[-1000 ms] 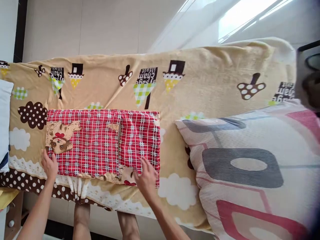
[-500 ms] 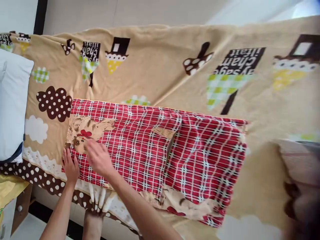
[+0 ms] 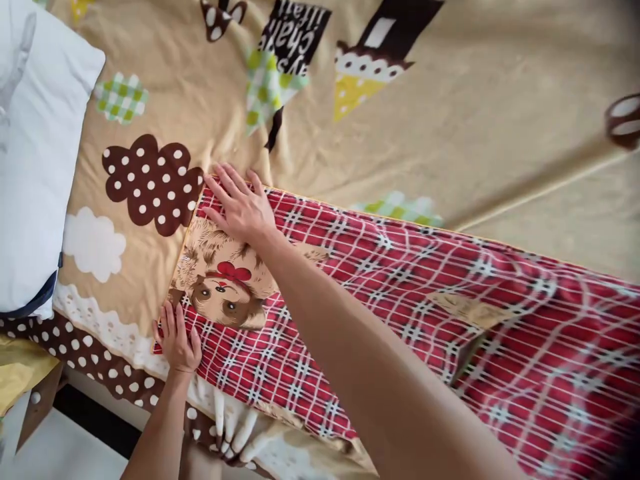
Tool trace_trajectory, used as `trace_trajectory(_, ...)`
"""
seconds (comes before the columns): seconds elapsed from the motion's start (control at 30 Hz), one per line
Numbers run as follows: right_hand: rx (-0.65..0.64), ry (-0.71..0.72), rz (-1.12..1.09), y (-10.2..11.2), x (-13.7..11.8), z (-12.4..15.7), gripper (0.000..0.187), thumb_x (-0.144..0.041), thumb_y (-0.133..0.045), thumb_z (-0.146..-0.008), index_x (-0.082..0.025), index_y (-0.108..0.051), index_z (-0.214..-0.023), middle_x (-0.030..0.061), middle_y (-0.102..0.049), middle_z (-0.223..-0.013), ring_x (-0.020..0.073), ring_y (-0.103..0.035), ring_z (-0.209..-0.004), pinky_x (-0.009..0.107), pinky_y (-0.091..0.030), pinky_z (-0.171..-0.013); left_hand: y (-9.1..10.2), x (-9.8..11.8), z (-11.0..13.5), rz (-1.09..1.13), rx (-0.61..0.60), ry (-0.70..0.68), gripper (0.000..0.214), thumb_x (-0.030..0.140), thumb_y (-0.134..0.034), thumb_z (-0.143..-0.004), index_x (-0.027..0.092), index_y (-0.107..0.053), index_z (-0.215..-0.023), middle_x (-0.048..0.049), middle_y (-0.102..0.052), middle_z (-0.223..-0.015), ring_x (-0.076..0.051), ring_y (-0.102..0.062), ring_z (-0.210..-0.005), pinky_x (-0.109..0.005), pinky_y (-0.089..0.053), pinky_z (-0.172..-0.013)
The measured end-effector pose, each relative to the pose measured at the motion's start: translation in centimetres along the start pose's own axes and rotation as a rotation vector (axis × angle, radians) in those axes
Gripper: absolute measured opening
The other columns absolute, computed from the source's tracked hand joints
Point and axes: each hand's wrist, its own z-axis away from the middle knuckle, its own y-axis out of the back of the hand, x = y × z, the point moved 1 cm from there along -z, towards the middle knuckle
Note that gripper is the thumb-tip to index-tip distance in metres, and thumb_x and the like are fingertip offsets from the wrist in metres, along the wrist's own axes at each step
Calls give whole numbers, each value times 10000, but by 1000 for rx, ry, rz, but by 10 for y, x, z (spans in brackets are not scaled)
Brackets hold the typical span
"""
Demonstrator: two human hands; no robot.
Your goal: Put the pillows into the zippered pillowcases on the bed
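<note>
A folded red plaid cloth (image 3: 400, 267) with a printed puppy lies along the bed, its left end near the middle of the view. My left hand (image 3: 179, 339) rests flat on the cloth's near left corner, fingers spread. Farther up, my right hand (image 3: 243, 208) lies palm down on the far left corner, fingers apart, the tips reaching the cloth's edge. Between the two hands the puppy's face with its red bow shows. Toward the right the cloth is wrinkled, with a fold gaping open; its right end runs out of view.
Under the cloth spreads a beige patterned bedsheet (image 3: 480, 133) with a dotted brown border (image 3: 105, 367). A white pillow (image 3: 40, 167) lies at the left. At the lower left are a yellow cloth (image 3: 25, 370) and part of a wooden cabinet (image 3: 40, 407).
My right hand has moved from over the puppy print to the cloth's far left corner. My left hand stays on the near corner. The view has come closer to the cloth's left end.
</note>
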Motion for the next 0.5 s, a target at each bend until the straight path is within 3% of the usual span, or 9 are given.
trace_trajectory(0.1, 10, -48, 14, 7, -18, 1, 654, -556, -247, -1002, -212, -163, -1551, 58, -190, -1619, 251, -155, -1486, 558, -43, -1194, 0, -1, 1, 19, 4, 5, 641, 417, -351, -940, 171, -299, -1529, -141, -261, -1582, -331, -150, -1490, -588, -92, -1200)
trace_trajectory(0.2, 94, -184, -7, 8, -65, 29, 612, -422, -264, -1023, -200, -79, -1563, 68, -186, -1618, 268, -149, -1488, 592, -66, -1186, 1, -2, -1, 6, 29, -14, 625, 413, -355, -936, 162, -351, -1508, -156, -300, -1564, -335, -178, -1484, -593, -71, -1198)
trace_trajectory(0.3, 93, -211, -95, -10, -134, 99, 646, -323, -308, -1012, -202, -4, -1569, 63, -227, -1605, 240, -179, -1485, 524, -138, -1203, 5, -3, -3, -9, 30, -3, 596, 417, -354, -940, 167, -411, -1478, -160, -354, -1539, -324, -191, -1483, -584, -80, -1193)
trace_trajectory(0.37, 32, -171, -164, -28, -175, 158, 654, -293, -353, -997, -230, -49, -1572, 57, -325, -1566, 228, -270, -1457, 464, -172, -1199, 10, -3, -5, -24, 37, 20, 581, 430, -344, -946, 176, -446, -1458, -155, -385, -1525, -307, -195, -1484, -562, -91, -1195)
trace_trajectory(0.43, 0, -249, -183, -41, -198, 213, 643, -294, -405, -984, -268, -133, -1567, 58, -394, -1527, 229, -373, -1406, 450, -152, -1196, 15, -1, -8, -50, 66, 21, 591, 452, -320, -951, 173, -449, -1456, -156, -385, -1526, -299, -208, -1481, -549, -81, -1196)
trace_trajectory(0.5, -1, -367, -152, -43, -196, 261, 639, -305, -440, -974, -299, -179, -1558, 64, -429, -1503, 244, -428, -1368, 479, -148, -1187, 19, 3, -10, -77, 107, 0, 617, 462, -282, -956, 158, -411, -1477, -159, -349, -1547, -297, -217, -1478, -544, -68, -1195)
